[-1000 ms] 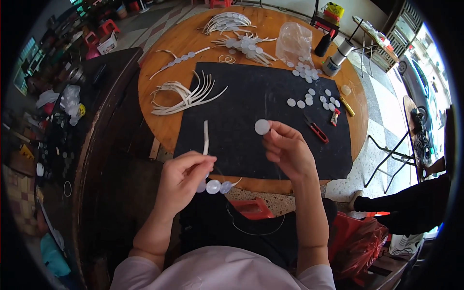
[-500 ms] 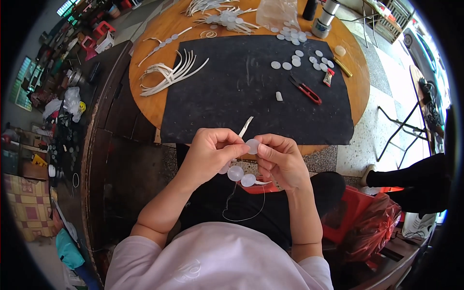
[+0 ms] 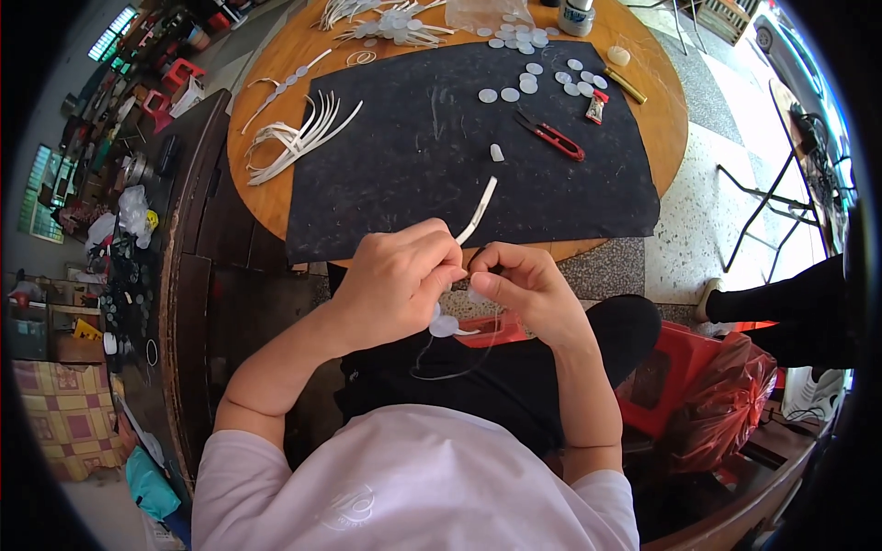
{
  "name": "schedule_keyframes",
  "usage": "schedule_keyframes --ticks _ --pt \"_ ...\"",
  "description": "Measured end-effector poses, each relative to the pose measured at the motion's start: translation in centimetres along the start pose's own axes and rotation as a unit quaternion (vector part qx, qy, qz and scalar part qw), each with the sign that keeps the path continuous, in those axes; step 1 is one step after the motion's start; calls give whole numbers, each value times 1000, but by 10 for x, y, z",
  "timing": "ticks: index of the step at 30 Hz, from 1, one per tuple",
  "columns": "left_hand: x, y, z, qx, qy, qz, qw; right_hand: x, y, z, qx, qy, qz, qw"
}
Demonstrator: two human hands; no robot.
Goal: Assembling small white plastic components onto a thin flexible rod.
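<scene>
My left hand is closed in a pinch around a narrow white strip, whose free end sticks up past the fingers over the mat's near edge. Thumb and forefinger of my right hand are pinched close to the left fingertips, on a translucent round disc mostly hidden by the fingers. Another pale disc hangs below my left hand, with a short white strip end beside it. A thin thread loops down under both hands, above my lap.
On the round wooden table lies a black mat. It carries red-handled thread snips, a small white piece and loose discs. White strips lie at left, a brass-coloured rod at right. A red stool stands at lower right.
My hands have drawn closer together and the left has turned, its back now more upward. The disc between them is now mostly covered. The strip sticks out farther. The view has shifted slightly.
</scene>
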State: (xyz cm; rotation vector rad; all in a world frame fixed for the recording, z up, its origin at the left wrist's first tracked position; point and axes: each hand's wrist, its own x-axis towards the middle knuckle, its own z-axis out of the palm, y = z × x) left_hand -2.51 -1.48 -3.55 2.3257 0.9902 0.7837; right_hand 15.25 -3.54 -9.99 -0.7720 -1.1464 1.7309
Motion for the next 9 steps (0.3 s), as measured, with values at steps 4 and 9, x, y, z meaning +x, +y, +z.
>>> schedule_keyframes --ticks 4,9 --pt "5 6 -12 91 -42 36 994 -3 -7 1 -16 -32 15 999" --pt "9 6 -17 100 -42 91 990 -5 -10 6 -44 -47 50 997"
